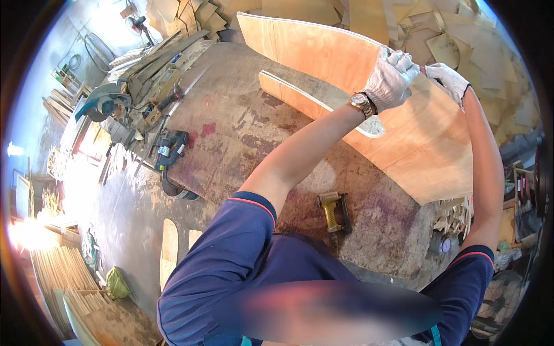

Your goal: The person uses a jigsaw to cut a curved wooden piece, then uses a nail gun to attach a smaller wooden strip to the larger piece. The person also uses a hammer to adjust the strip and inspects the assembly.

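A light plywood panel (430, 135) with a long rounded slot stands tilted on the worn workbench (225, 127). Its curved upper edge has a pale strip along it. My left hand (394, 78), in a white knit glove with a wristwatch below, is closed over that upper edge. Close to its right, my right hand (448, 81), also gloved, is closed at the same edge. A small reddish-brown bit shows between the two hands, too small to name. Nearer my body, a yellow-and-black air nail gun (330, 212) lies on the bench, apart from both hands.
A blue-green power tool (172, 147) and a dark round-ended tool (178, 189) lie at the bench's left edge. A circular saw (103, 105) sits farther left among wood strips. Brown sheets (444, 49) are heaped beyond the bench. Stacked thin boards (60, 271) stand at lower left.
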Action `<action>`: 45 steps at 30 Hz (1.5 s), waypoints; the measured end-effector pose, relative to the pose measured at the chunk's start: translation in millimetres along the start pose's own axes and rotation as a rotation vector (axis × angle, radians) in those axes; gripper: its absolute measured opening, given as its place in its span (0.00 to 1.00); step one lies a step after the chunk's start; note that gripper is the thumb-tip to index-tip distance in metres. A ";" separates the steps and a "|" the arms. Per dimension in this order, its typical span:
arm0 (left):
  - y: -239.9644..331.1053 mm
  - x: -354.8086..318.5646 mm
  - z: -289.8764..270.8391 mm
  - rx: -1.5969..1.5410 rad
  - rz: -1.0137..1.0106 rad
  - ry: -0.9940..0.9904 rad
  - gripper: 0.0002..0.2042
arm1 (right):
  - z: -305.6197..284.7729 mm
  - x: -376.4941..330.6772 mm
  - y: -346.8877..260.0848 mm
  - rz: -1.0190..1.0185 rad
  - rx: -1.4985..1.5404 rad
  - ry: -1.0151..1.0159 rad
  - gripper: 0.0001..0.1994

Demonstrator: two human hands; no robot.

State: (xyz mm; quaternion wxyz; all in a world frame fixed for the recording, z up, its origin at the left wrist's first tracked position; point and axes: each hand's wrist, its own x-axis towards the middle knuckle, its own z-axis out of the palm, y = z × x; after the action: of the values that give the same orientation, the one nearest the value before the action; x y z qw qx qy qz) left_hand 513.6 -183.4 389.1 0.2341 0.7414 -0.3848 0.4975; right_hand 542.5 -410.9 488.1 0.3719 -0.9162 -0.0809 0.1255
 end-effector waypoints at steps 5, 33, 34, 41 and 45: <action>1.6 5.3 -2.6 0.002 0.021 0.068 0.22 | 2.7 4.2 3.8 -0.127 -0.231 0.167 0.22; -16.9 57.1 60.4 0.000 -0.179 -0.120 0.29 | -46.6 46.0 23.5 -0.421 -1.048 0.088 0.17; -17.1 53.5 63.1 -0.031 -0.178 -0.080 0.28 | -44.8 45.5 25.6 -0.386 -1.086 0.132 0.17; -19.2 51.1 74.2 -0.023 -0.186 0.030 0.24 | -49.4 46.6 30.1 -0.459 -0.988 0.151 0.19; -10.4 41.5 59.6 -0.121 -0.178 0.030 0.22 | -64.8 50.4 36.3 -0.384 -1.313 0.204 0.16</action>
State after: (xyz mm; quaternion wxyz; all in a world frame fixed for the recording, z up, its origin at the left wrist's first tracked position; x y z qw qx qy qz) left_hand 563.9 -234.7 404.0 0.3272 0.7496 -0.3433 0.4617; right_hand 611.4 -467.4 498.9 -0.2386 -0.9283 -0.2653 -0.1043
